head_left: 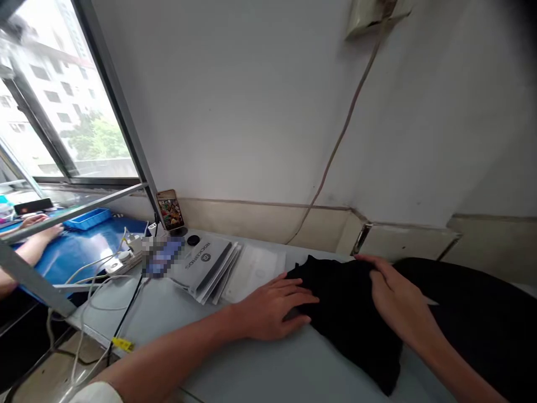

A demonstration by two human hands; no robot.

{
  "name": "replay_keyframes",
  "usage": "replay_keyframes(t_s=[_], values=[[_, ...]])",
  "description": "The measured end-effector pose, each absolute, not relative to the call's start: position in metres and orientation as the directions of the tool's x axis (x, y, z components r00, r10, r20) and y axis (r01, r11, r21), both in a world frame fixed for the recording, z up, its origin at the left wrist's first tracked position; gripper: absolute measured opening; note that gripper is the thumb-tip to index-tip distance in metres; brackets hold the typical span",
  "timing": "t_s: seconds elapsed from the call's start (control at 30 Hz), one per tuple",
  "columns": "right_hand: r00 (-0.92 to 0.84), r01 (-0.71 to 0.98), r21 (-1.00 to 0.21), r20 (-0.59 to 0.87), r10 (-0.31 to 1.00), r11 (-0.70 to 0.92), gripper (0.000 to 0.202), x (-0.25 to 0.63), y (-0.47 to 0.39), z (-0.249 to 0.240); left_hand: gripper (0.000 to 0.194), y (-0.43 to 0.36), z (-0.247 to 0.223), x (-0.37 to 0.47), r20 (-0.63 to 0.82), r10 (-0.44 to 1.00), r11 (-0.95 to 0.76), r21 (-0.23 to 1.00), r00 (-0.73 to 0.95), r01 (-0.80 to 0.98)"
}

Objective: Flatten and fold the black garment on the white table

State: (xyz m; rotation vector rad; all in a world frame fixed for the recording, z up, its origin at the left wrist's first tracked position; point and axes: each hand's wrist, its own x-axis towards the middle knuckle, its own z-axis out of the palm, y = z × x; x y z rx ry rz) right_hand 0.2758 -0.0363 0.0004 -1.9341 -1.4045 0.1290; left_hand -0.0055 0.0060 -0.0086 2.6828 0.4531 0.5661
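While the black garment (348,313) lies spread on the pale grey table (260,364) close to the wall, both of the person's hands rest on it with fingers stretched out and nothing gripped: the left hand (272,308) lies flat at the cloth's left edge, its fingertips touching the fabric and its palm on the bare tabletop, and the right hand (394,296) presses palm-down on top of the cloth a little farther right, near its upper edge. The two hands are apart, with a stretch of dark fabric between them. More black cloth (482,319) lies to the right, running toward the edge of the view. Left of the garment, a fanned stack of clear printed bags (210,263) rests on the table, and beyond it a phone (170,210) stands propped upright by the window frame (121,112). A white power strip (121,260) with trailing cables (92,291) sits near the table's left corner. Farther left, on a blue surface (79,246) with a shallow blue tray (88,218), another person's hand (37,224) rests, well apart from the garment
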Motion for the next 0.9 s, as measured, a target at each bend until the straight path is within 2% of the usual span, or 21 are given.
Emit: replay_keyframes(t_s=[0.1,0.27,0.63,0.7,0.83,0.9], values=[[0.448,0.722,-0.657,0.205,0.870,-0.217,0.057,0.272,-0.034,0.002,0.043,0.007,-0.012,-0.005,0.272,0.346,-0.885,0.412,0.898,0.216],[0.407,0.790,-0.581,0.260,0.875,-0.195,0.067,0.271,-0.027,-0.008,0.041,0.006,-0.012,-0.004,0.256,0.351,-0.879,0.420,0.901,0.224],[0.352,0.840,-0.523,0.317,0.881,-0.148,0.063,0.280,-0.022,-0.026,0.038,0.006,-0.011,-0.003,0.284,0.338,-0.886,0.417,0.897,0.201],[0.335,0.840,-0.526,0.318,0.887,-0.129,0.071,0.281,-0.022,-0.027,0.037,0.005,-0.009,-0.003,0.280,0.337,-0.882,0.429,0.899,0.197],[0.265,0.856,-0.506,0.252,0.931,-0.107,0.101,0.287,-0.021,-0.031,0.036,-0.001,-0.004,-0.002,0.260,0.329,-0.862,0.475,0.908,0.176],[0.199,0.875,-0.479,0.240,0.950,-0.062,0.093,0.290,-0.022,-0.032,0.033,-0.008,0.001,-0.001,0.240,0.320,-0.854,0.491,0.917,0.169]])
